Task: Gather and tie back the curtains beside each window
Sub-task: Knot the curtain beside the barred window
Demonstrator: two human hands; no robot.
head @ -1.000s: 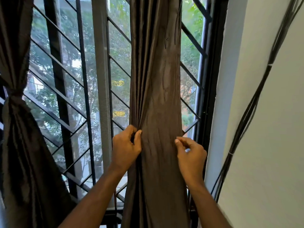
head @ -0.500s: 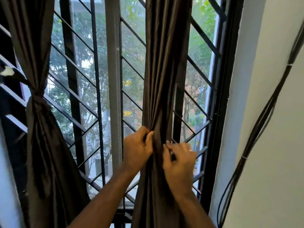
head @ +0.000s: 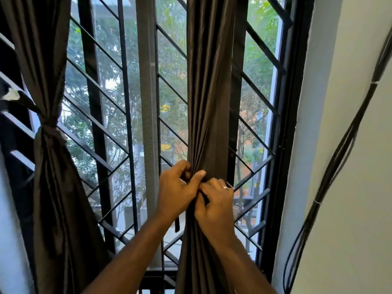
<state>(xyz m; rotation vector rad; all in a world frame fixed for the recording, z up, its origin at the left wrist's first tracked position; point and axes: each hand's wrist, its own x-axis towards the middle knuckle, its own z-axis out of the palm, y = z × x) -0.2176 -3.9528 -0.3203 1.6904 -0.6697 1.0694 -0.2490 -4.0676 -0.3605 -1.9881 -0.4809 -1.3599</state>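
The brown curtain (head: pixel 209 98) hung in front of the right part of the window, gathered into a narrow bunch of vertical folds. Both hands met on it at about the middle of its visible length. The left hand (head: pixel 177 190) gripped the bunch from its left side, fingers (head: pixel 180 166) curled round the left edge of the folds and thumb laid across the front of the cloth. The right hand (head: pixel 217 201) was touching the left hand, its fingers curled inward against the fabric; a ring showed on one finger. A thin dark strap (head: pixel 177 224) hung down just below the left wrist, beside the curtain's left edge. Whether the right hand's fingers pinched this strap or only the cloth could not be determined.

A second curtain (head: pixel 48 145) stood at the left of the window, already cinched at its waist by a tie (head: pixel 47 126) and flaring out beneath it. The black window grille (head: pixel 114 115) with its diagonal bars ran behind both curtains, with green trees visible through it. On the white wall (head: pixel 350 166) to the right, a bundle of black cables (head: pixel 339 149) ran diagonally, well apart from the hands.
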